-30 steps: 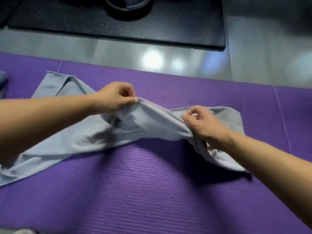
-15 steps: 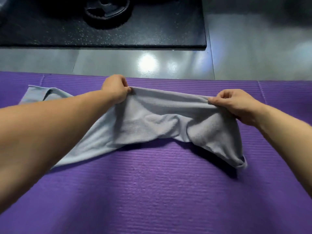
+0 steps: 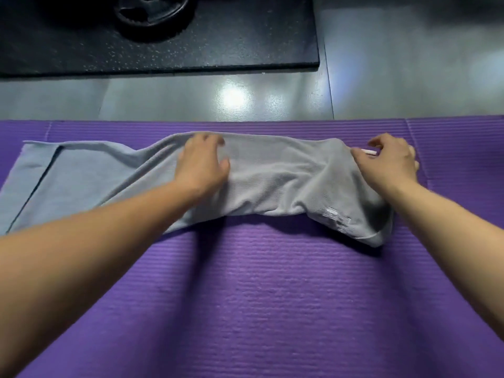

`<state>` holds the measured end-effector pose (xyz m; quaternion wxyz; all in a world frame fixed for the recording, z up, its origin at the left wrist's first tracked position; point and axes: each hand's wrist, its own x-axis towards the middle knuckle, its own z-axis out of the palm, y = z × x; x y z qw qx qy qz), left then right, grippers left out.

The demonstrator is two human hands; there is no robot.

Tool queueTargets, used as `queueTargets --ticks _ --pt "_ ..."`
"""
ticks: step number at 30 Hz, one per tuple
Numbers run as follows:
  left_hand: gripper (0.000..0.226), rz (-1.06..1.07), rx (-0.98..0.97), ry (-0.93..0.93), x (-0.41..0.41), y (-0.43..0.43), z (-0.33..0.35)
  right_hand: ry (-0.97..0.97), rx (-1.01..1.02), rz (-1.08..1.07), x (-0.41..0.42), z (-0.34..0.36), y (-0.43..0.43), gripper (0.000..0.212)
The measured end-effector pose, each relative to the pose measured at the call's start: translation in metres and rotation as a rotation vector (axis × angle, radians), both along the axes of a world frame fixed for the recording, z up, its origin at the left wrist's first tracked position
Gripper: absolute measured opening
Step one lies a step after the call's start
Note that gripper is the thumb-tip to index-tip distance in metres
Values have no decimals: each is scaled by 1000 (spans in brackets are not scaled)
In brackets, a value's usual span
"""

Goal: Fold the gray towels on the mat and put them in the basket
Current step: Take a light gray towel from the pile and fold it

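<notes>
A gray towel lies crumpled in a long band across the far part of the purple mat, its left end folded over flat. My left hand rests on the towel's middle, with spread fingers on the far edge and the thumb apart. At the towel's right end, my right hand touches the cloth with the thumb while its fingers are loosely lifted. A small white tag shows between the thumb and fingers. The towel's near right corner bears a pale printed mark. No basket is in view.
Beyond the mat is a glossy gray tiled floor with light reflections. A black speckled rubber slab lies further back, carrying a black weight plate.
Both hands have carried the stretched towel away from me and lowered it onto the mat. The pinching grips have loosened and the fingers have spread.
</notes>
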<state>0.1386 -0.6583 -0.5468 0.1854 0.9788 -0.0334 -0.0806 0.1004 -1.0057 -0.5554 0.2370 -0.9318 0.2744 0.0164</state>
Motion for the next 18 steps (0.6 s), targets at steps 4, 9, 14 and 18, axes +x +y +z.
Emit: queueTargets --ticks 4,9,14,18 --pt "32 -288 89 -66 -54 -6 -5 -9 -34 -15 -69 1 1 36" --pt "43 -339 189 -91 -81 5 -15 371 31 -116 -133 0 3 64" --pt "26 -448 68 -196 -118 -8 -20 344 139 -172 -149 -8 13 63" --pt "36 -425 97 -133 -138 -11 -27 -54 605 -420 -145 -19 17 31"
